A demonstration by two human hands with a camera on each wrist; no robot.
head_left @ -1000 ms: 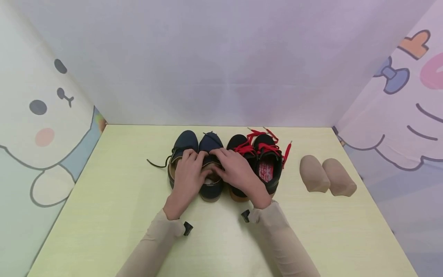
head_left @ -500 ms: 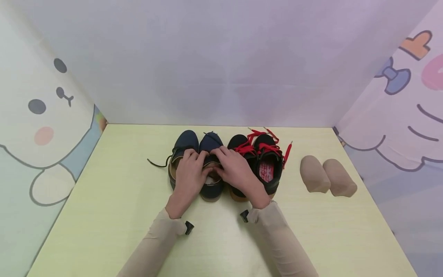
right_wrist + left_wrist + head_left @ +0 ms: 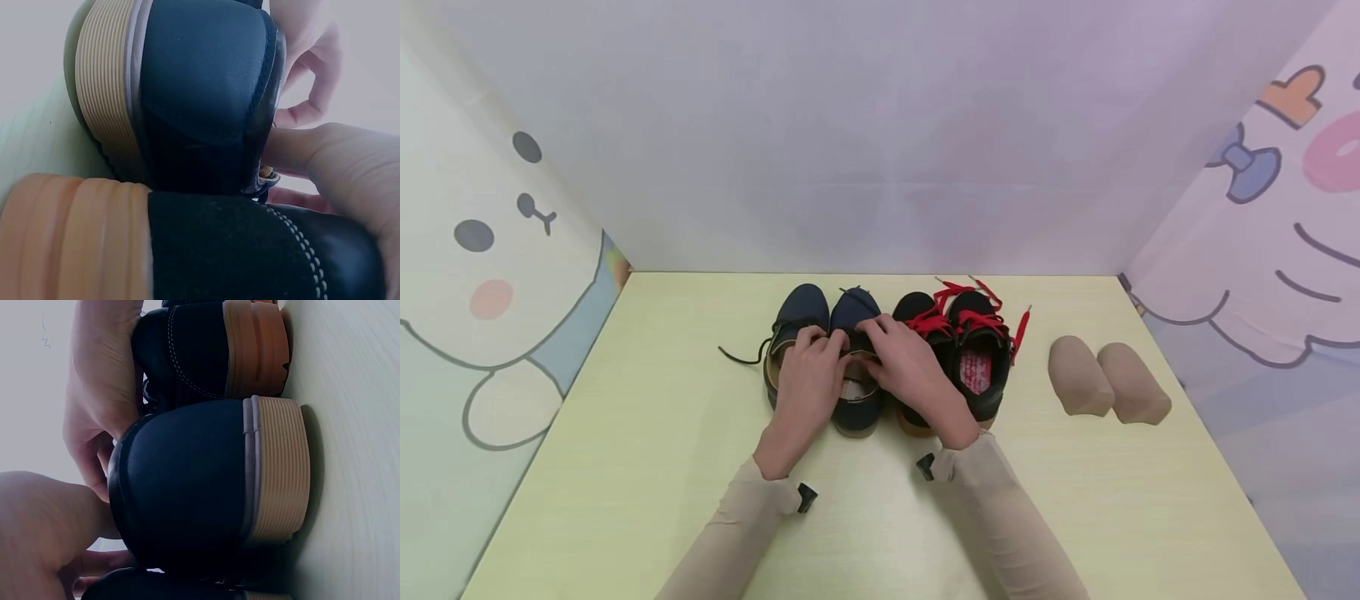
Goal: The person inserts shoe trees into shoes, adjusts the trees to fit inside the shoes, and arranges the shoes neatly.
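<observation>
Head view: my left hand and right hand pinch navy shoe by opening from both sides, likely for even hold; it sits between mate and black shoe.

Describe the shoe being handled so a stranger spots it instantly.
On the pale table, find the navy pair left of the black, red-laced shoes. It's the navy shoe nearer those, alone with the left hand and right hand at its opening.

2 blk shoes being counted; 2 navy shoes seen L of blk shoes, 2 beige blocks spotted R of same; 1 L hand, 1 R hand, 1 table also tallied.
</observation>
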